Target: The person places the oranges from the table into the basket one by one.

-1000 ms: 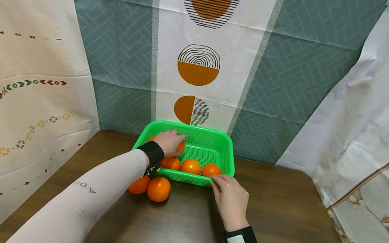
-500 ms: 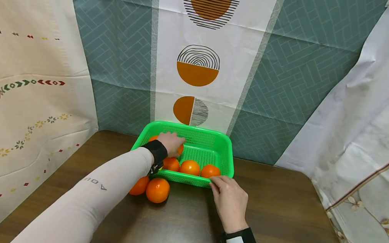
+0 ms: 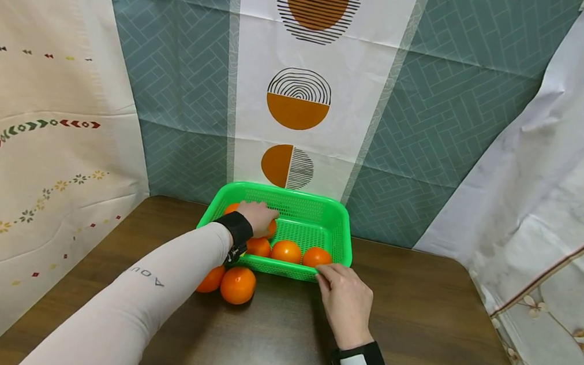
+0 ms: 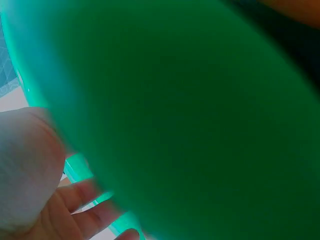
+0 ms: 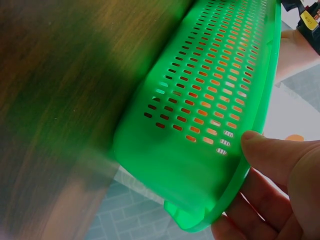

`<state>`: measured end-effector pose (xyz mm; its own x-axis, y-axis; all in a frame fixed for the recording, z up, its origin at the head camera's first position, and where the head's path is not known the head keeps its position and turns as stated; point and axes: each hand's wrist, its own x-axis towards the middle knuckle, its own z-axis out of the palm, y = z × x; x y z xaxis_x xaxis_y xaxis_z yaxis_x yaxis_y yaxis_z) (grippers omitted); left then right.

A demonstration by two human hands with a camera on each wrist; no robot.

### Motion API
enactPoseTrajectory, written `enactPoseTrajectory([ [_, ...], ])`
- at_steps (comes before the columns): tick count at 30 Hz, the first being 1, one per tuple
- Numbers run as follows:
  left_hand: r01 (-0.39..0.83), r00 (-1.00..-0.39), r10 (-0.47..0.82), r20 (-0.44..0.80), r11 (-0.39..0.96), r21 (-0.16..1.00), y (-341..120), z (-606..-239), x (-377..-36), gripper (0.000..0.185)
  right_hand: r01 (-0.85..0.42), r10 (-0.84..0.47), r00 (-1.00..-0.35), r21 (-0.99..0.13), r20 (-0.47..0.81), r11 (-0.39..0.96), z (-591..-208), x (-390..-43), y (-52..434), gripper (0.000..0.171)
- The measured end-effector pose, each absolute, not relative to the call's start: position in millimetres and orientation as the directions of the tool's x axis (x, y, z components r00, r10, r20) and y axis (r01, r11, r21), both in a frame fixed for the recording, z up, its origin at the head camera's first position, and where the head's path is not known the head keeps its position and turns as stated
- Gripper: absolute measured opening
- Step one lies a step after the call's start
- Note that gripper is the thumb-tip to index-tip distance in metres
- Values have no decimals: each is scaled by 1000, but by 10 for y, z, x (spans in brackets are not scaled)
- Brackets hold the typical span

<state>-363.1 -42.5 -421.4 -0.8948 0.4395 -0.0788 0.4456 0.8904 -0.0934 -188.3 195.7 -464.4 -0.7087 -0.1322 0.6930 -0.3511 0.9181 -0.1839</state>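
Observation:
A green plastic basket (image 3: 296, 192) stands on the dark wooden table (image 3: 414, 332) against the backdrop. My left hand (image 3: 258, 216) reaches into its far left part and lies curled over an orange (image 3: 271, 229); another orange (image 3: 231, 207) peeks out behind the wrist. Three oranges (image 3: 286, 251) sit in a row along the near wall. My right hand (image 3: 344, 296) holds the basket's near right rim. In the right wrist view its thumb (image 5: 282, 157) lies on the rim of the basket (image 5: 210, 100), with the fingers underneath. The left wrist view is mostly a green blur of basket (image 4: 200, 125).
Two oranges (image 3: 237, 285) lie on the table just outside the basket's near left corner, under my left forearm. Patterned cloth hangs close behind and on both sides. Bare table (image 3: 432, 311) spreads to the right and toward me.
My left hand has shifted slightly inside the basket, still over the same orange. The right hand and the basket have stayed in place.

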Motion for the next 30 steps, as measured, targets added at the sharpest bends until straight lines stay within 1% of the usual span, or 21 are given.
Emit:
enactPoseTrajectory([
  [8, 440, -898, 434, -74, 894, -88, -431, -4199, -3611, 49, -349, -131, -714, -188, 688, 918, -4638, -1878, 1953, 22],
  [16, 458, -889, 458, -24, 883, -103, -463, -4193, -3595, 46, -351, -133, -715, -188, 687, 917, -4635, -1881, 1951, 22],
  [25, 463, -886, 463, -26, 881, -100, -460, -4083, -3474, 46, -343, -132, -719, -184, 682, 921, -4630, -1875, 1952, 23],
  [30, 467, -884, 466, -30, 880, -87, -459, -4108, -3486, 49, -344, -132, -718, -183, 683, 921, -4633, -1871, 1952, 23],
])
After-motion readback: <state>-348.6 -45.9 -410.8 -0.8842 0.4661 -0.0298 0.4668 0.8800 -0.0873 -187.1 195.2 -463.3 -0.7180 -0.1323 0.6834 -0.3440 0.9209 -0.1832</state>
